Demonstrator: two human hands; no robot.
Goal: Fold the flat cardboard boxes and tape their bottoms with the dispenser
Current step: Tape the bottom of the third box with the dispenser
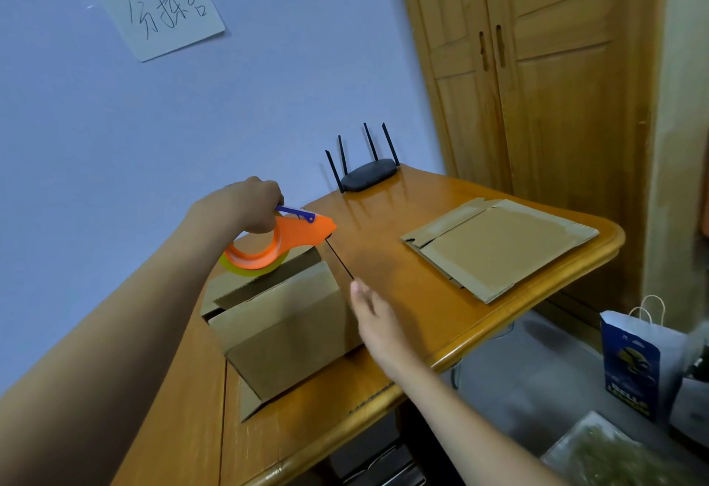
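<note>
A folded cardboard box [284,336] stands on the wooden table [403,267], its upturned flaps not lying quite flat. My left hand [249,209] grips the handle of an orange tape dispenser [284,244] with a yellowish roll, held just above the box's far edge. My right hand [374,316] hovers beside the box's right side, fingers straight, blurred, holding nothing. Flat cardboard boxes [498,244] lie stacked on the right part of the table.
A black router [366,174] with several antennas sits at the table's back edge by the blue wall. A wooden wardrobe [537,75] stands behind on the right. A blue-and-white paper bag [633,362] stands on the floor to the right of the table.
</note>
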